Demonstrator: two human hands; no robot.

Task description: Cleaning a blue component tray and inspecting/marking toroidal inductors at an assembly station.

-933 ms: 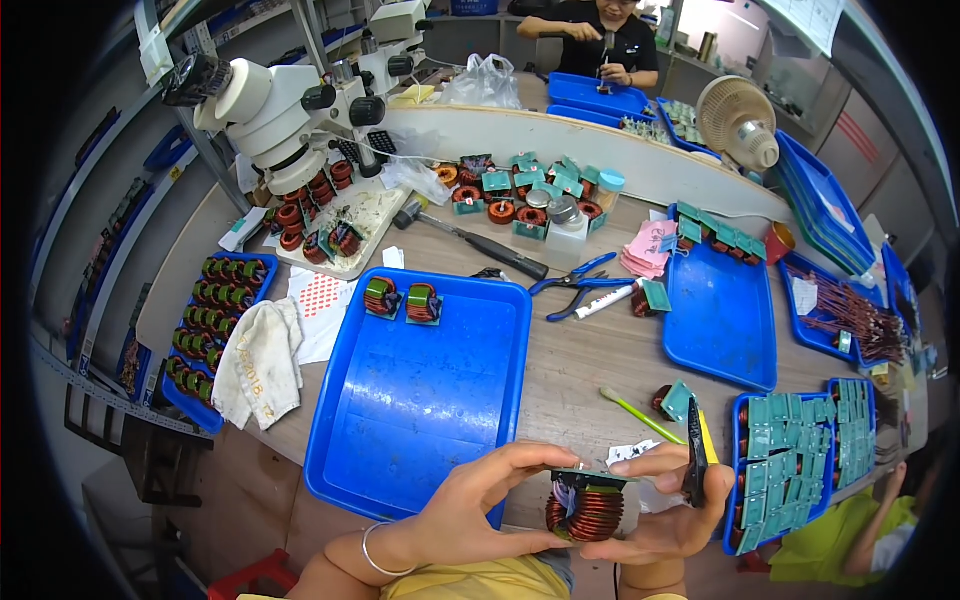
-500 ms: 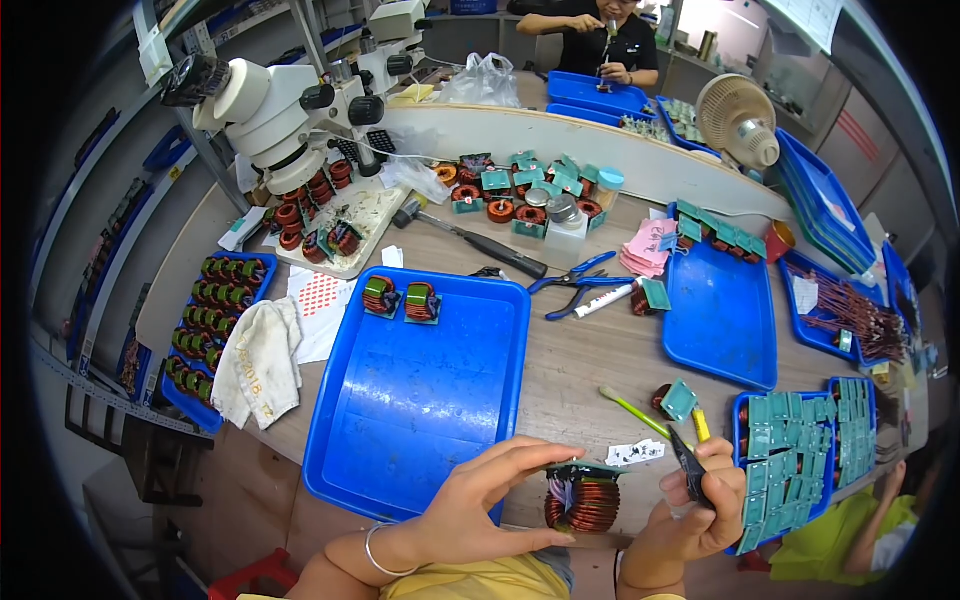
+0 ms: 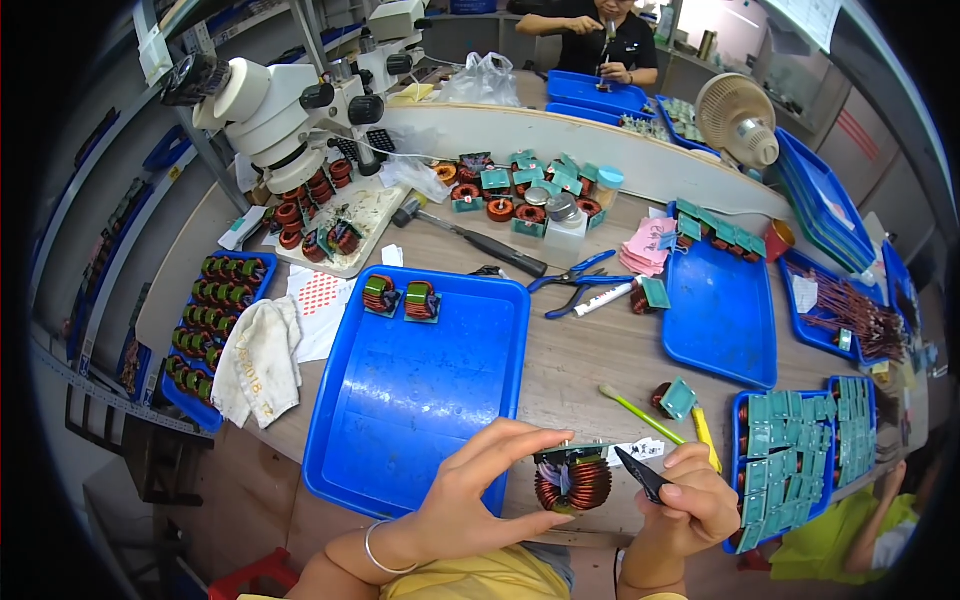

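Note:
Between the thumb and fingers of my left hand (image 3: 455,505) is a copper-wound toroid coil (image 3: 575,484) with a thin green board along its top. It is held near the table's front edge, right of a blue tray (image 3: 410,410). My right hand (image 3: 695,512) grips a black, tapered, pointed tool (image 3: 640,474); its exact kind I cannot make out. The tool's tip points up and left, close to the right end of the board; whether they touch I cannot tell. Two finished-looking coils (image 3: 421,302) stand in the tray's far left corner.
Beyond my right hand lie a green stick-like tool (image 3: 640,412), a yellow tool (image 3: 706,440) and another coil with a board (image 3: 677,400). Blue-handled pliers (image 3: 575,285), a hammer (image 3: 480,240) and a microscope (image 3: 265,110) stand farther back. Filled trays (image 3: 786,460) line the right.
The black tool has moved left and tipped over toward the coil. The coil has turned in my left hand and shifted slightly up, showing more of its winding gap.

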